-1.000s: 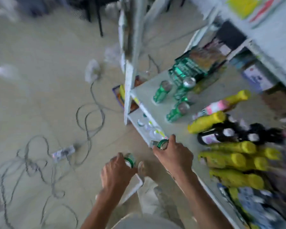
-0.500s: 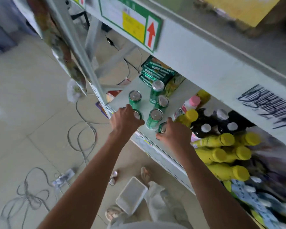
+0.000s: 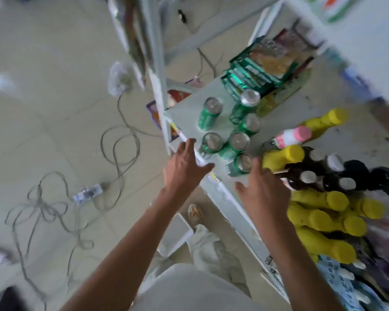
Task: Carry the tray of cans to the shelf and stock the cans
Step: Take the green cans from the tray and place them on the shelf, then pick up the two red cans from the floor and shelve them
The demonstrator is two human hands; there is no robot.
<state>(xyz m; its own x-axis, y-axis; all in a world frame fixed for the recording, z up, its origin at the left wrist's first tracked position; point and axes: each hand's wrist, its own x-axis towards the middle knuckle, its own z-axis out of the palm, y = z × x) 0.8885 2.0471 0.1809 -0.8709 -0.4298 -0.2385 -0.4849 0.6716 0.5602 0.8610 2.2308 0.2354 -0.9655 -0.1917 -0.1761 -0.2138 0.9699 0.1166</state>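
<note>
Six green cans (image 3: pixel 238 140) stand on the shelf (image 3: pixel 186 113), both the left hand (image 3: pixel 184 169) and right hand (image 3: pixel 265 194) are spread and empty, and the tray (image 3: pixel 177 232) on the floor looks empty, so stocking seems nearly finished.

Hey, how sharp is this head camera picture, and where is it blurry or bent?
Head view: motion blur smears the right edge and the yellow-capped plastic bottles; the green drink cans and both hands stay fairly readable; wide-angle distortion tilts the white metal shelf; soft, even daylight.
</note>
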